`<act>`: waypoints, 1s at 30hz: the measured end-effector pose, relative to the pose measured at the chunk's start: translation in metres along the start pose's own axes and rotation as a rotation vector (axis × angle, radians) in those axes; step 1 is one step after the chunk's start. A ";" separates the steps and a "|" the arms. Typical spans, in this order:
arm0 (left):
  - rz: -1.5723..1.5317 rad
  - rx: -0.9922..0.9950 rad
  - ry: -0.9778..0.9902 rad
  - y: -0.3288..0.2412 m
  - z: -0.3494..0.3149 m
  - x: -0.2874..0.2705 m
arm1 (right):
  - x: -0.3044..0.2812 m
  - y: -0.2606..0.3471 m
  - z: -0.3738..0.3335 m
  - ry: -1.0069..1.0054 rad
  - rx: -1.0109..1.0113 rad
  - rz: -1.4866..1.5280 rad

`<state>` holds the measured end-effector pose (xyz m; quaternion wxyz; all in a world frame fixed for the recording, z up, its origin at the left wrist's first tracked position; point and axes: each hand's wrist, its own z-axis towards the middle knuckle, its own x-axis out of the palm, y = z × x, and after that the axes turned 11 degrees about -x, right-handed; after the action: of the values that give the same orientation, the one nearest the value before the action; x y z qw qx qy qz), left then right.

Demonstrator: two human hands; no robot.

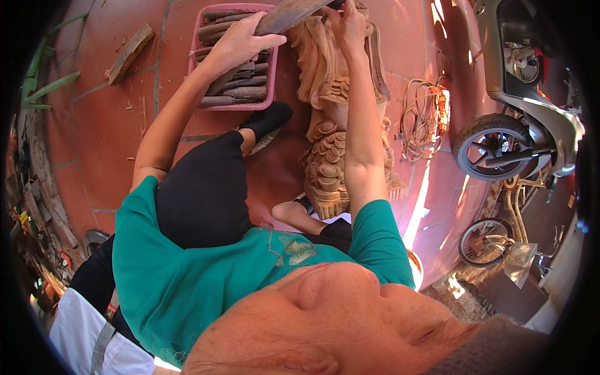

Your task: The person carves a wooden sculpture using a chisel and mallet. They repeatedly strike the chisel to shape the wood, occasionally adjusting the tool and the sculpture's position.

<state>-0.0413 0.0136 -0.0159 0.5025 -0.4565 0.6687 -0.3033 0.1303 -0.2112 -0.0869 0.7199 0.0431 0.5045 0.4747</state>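
A: How are the hands set?
B: The near end of the one flat piece [294, 15] is met by the left hand [240, 45], its thumb spread wide; whether it is firmly gripped cannot be told. The other end is pinched by the right hand [347, 26], partly cut off by the upper edge.
A: And how is this best managed?
B: The piece should be steadied at both ends, its edge turned away from the fingers, the left thumb kept clear, and knocks against the carving avoided.
A: Where does everything lie, and how many?
B: The flat piece is held between basket and carving, at the top of the view. One wooden carving [328, 150] is seen below the right forearm; one pink basket [271, 94] is placed left of it, filled with tools [247, 93] too overlapped to be counted. Farther out, one coiled cable [417, 119], one wood offcut [130, 55], one motorbike [531, 106] and one bicycle [515, 209] are found.
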 end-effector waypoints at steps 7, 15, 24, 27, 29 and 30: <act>-0.022 0.105 -0.075 -0.003 -0.004 0.013 | 0.000 -0.002 -0.005 -0.071 -0.092 -0.080; -0.056 0.053 0.008 -0.006 -0.009 0.007 | -0.021 0.013 -0.025 -0.093 -0.120 0.041; -0.108 0.107 -0.013 -0.016 -0.018 0.011 | -0.012 0.004 -0.033 -0.133 -0.067 0.059; 0.011 0.067 0.033 -0.008 -0.008 0.011 | -0.008 -0.002 -0.030 -0.133 -0.057 0.024; 0.083 0.056 0.037 -0.002 -0.004 0.009 | -0.009 0.006 -0.028 -0.136 -0.073 0.045; 0.091 0.070 0.017 -0.007 -0.008 0.010 | -0.012 0.010 -0.030 -0.140 -0.081 0.059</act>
<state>-0.0473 0.0013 -0.0115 0.5257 -0.4051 0.6821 -0.3071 0.1005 -0.2265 -0.0881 0.7404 0.0620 0.4317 0.5115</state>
